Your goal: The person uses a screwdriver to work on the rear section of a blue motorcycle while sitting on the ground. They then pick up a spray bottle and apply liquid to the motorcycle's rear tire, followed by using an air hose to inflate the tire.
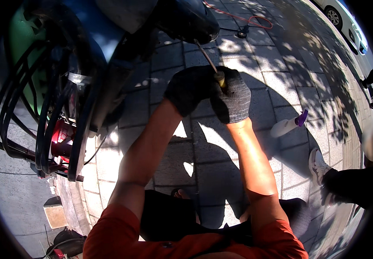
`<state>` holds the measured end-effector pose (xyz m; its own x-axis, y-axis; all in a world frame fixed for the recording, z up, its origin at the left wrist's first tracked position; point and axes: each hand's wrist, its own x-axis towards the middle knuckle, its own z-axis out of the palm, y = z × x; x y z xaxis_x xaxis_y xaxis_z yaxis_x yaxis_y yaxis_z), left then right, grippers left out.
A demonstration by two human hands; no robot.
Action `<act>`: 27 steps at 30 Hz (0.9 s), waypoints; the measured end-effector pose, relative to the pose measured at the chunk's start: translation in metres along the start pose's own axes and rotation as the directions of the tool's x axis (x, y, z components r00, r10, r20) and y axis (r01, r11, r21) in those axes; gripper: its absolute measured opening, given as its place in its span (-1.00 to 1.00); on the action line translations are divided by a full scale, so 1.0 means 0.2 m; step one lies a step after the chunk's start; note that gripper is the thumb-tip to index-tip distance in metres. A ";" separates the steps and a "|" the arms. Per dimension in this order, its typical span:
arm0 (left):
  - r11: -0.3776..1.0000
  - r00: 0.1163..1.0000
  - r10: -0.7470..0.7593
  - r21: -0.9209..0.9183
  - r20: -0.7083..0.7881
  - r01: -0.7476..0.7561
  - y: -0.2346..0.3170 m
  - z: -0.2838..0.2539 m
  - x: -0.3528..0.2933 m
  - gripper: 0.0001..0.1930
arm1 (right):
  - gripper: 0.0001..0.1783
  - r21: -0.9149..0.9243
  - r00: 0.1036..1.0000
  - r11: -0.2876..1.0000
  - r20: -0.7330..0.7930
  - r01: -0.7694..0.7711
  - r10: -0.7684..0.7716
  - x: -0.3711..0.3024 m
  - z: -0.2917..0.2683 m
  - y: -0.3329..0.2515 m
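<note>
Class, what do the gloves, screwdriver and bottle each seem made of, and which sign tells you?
Gloves: probably knitted fabric, matt and dark; fine ribbed lines show on the right one.
Screwdriver: slim, straight shaft, likely metal from its dull sheen; the yellow handle may be plastic, but is mostly covered.
Bottle: likely plastic, smooth and pale, with a moulded-looking purple head.

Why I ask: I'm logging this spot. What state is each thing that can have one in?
Yellow-handled tool: held, shaft end at the black rounded part; contact unclear.
Right hand: gloved, closed around the tool's handle.
Left hand: gloved, close beside the right; its grip is unclear.
Spray bottle: purple head on; standing or lying, unclear.
Orange-red cable: curved loosely on the paving.
</note>
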<state>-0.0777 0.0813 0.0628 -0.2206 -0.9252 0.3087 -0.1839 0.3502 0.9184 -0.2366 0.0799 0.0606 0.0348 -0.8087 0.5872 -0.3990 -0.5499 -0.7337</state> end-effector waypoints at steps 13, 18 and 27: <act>0.561 0.984 -0.175 -0.823 -0.016 0.086 -0.12 -0.16 0.11 -0.64 | -0.73 0.138 0.982 0.978 0.126 -0.158 0.141 -0.18 -0.06 -0.05; 0.603 0.989 -0.148 -0.792 0.010 0.098 -0.04 -0.20 0.12 -0.62 | -0.72 0.137 0.988 0.981 0.094 -0.139 0.126 -0.24 -0.07 -0.02; 0.528 0.995 -0.086 -0.845 0.049 0.088 -0.05 -0.20 0.15 -0.63 | -0.71 0.159 0.985 0.976 0.113 -0.148 0.130 -0.23 -0.11 -0.02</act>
<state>-0.0441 0.0439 0.0718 -0.2509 -0.9436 0.2159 0.6926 -0.0192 0.7211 -0.2568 0.1232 0.0440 0.0862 -0.8919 0.4438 -0.2490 -0.4507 -0.8573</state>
